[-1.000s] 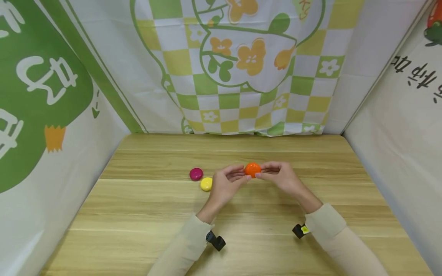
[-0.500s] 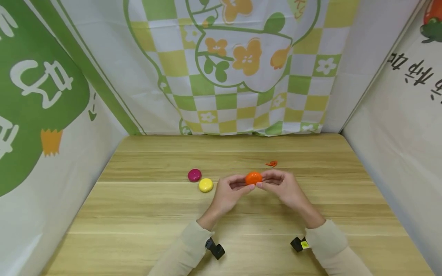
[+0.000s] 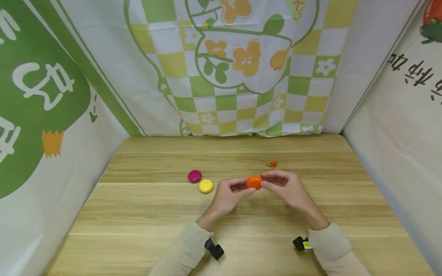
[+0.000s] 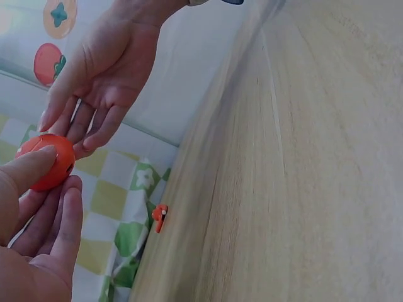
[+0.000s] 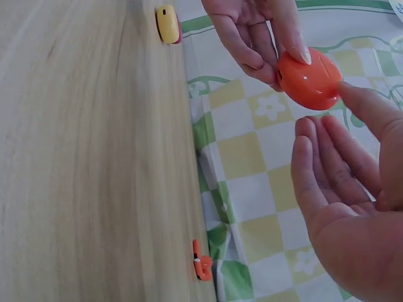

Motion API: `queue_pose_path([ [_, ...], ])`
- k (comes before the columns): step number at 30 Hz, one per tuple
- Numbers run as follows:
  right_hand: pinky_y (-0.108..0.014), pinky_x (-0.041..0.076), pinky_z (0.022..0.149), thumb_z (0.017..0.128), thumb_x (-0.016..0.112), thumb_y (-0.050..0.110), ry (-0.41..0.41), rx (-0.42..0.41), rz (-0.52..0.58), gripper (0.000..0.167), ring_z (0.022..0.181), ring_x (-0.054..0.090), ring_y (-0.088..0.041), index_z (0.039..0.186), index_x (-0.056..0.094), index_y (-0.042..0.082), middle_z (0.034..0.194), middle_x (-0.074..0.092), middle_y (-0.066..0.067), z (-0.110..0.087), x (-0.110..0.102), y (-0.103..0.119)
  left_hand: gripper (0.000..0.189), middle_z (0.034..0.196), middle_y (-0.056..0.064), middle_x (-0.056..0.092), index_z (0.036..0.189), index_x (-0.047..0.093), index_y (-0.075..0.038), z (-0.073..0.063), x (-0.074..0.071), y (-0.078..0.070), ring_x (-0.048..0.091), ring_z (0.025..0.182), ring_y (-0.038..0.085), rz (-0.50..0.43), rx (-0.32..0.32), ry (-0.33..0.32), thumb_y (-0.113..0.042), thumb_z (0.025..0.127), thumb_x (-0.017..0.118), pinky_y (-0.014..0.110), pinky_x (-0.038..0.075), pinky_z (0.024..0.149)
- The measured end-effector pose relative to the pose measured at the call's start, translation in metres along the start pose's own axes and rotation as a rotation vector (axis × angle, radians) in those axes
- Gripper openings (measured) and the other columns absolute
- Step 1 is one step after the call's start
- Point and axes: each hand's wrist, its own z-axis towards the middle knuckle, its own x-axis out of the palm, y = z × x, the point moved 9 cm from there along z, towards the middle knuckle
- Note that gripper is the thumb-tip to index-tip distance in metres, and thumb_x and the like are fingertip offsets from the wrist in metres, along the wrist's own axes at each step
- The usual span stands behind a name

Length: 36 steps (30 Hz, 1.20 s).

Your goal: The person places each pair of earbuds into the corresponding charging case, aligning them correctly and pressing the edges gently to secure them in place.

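Note:
A round, glossy orange earbud case is held up between both hands, its lid shut. My left hand grips its left side, and in the left wrist view the left thumb lies across the case. My right hand holds the right edge; in the right wrist view its thumb tip touches the case, with the fingers just below. Orange earbuds lie on the table behind the right hand, and the left wrist view shows these earbuds near the far edge.
To the left on the wooden table lie a yellow round case and a magenta round case, close together. A patterned cloth hangs behind the table. Printed sheets stand at both sides.
Both hands have drawn the orange earbud case a little toward the body. The earbuds behind them, out of sight one second ago, now show. The right thumb has shifted slightly on the case's edge.

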Motion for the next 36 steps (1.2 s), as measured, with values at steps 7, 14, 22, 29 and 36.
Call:
queue_pose_path([
  [7, -0.025, 0.065, 0.087, 0.095, 0.081, 0.014, 0.006, -0.073, 0.025, 0.029, 0.101, 0.078, -0.013, 0.122, 0.076, 0.003, 0.123, 0.075, -0.021, -0.002, -0.002, 0.012, 0.031, 0.122, 0.018, 0.078, 0.123, 0.077, -0.004, 0.0, 0.005, 0.001, 0.079, 0.103, 0.022, -0.008, 0.022, 0.031, -0.013, 0.094, 0.082, 0.028, 0.065, 0.09],
  [14, -0.024, 0.064, 0.09, 0.094, 0.081, 0.01, 0.034, -0.171, -0.065, 0.025, 0.103, 0.076, -0.01, 0.119, 0.078, 0.006, 0.121, 0.077, -0.015, -0.003, 0.001, 0.019, 0.03, 0.121, 0.019, 0.078, 0.122, 0.078, -0.003, 0.0, 0.008, -0.002, 0.079, 0.103, 0.022, -0.02, 0.032, 0.039, -0.011, 0.093, 0.082, 0.028, 0.065, 0.09],
  [22, -0.022, 0.062, 0.093, 0.093, 0.082, 0.011, 0.011, -0.207, -0.127, 0.023, 0.104, 0.075, -0.009, 0.116, 0.081, 0.009, 0.118, 0.079, -0.011, -0.004, 0.0, 0.025, 0.031, 0.122, 0.02, 0.078, 0.123, 0.078, -0.003, -0.001, 0.008, -0.003, 0.079, 0.103, 0.023, -0.013, 0.014, 0.043, -0.011, 0.093, 0.082, 0.028, 0.065, 0.089],
  [29, -0.023, 0.064, 0.088, 0.093, 0.083, 0.014, 0.018, -0.183, -0.137, 0.022, 0.102, 0.076, -0.011, 0.115, 0.081, 0.011, 0.118, 0.079, -0.01, -0.005, -0.001, 0.026, 0.031, 0.121, 0.019, 0.078, 0.122, 0.078, -0.004, -0.002, 0.009, -0.003, 0.079, 0.1, 0.019, -0.007, 0.005, 0.056, -0.011, 0.093, 0.083, 0.028, 0.065, 0.088],
  [36, -0.025, 0.065, 0.083, 0.094, 0.082, 0.015, 0.027, -0.16, -0.132, 0.022, 0.099, 0.076, -0.011, 0.115, 0.082, 0.009, 0.118, 0.079, -0.012, -0.005, -0.001, 0.025, 0.031, 0.12, 0.018, 0.079, 0.122, 0.079, -0.005, -0.003, 0.01, -0.003, 0.079, 0.1, 0.018, 0.008, 0.009, 0.064, -0.013, 0.093, 0.083, 0.028, 0.065, 0.089],
])
